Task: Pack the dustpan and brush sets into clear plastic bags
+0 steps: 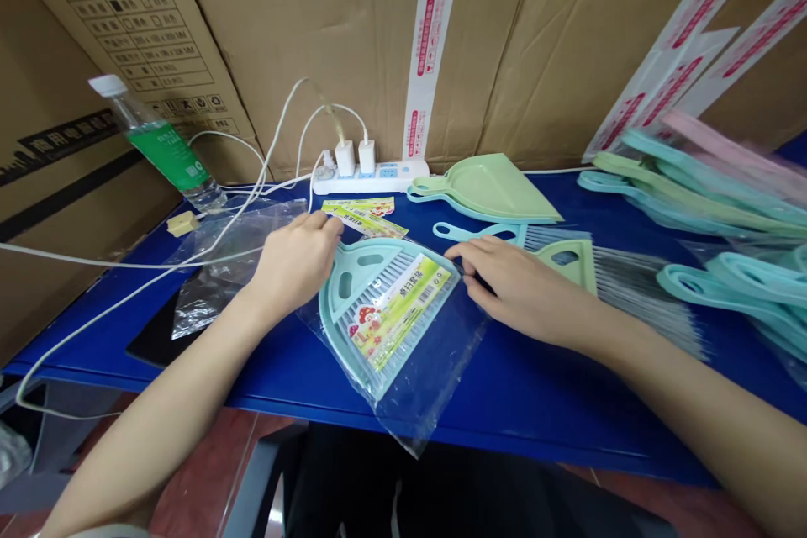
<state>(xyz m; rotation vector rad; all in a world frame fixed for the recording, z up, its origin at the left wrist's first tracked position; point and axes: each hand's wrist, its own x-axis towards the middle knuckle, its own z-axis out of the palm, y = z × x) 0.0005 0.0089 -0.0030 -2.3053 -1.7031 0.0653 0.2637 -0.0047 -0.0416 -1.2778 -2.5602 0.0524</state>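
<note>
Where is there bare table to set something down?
The widest patch of blue table is between the bagged set and the right forearm, down to the front edge; a smaller one lies between set and left forearm. Crowded: the back, with power strip, cards and dustpans; the right end, with piled handles.

Left hand (299,261) and right hand (523,286) bare, as are both slender forearms (182,387); a pale grey sleeve edge (110,531) borders the left one. Black fabric clothing (492,487) covers the lap, bearing a thin whitish cord (396,508).
</note>
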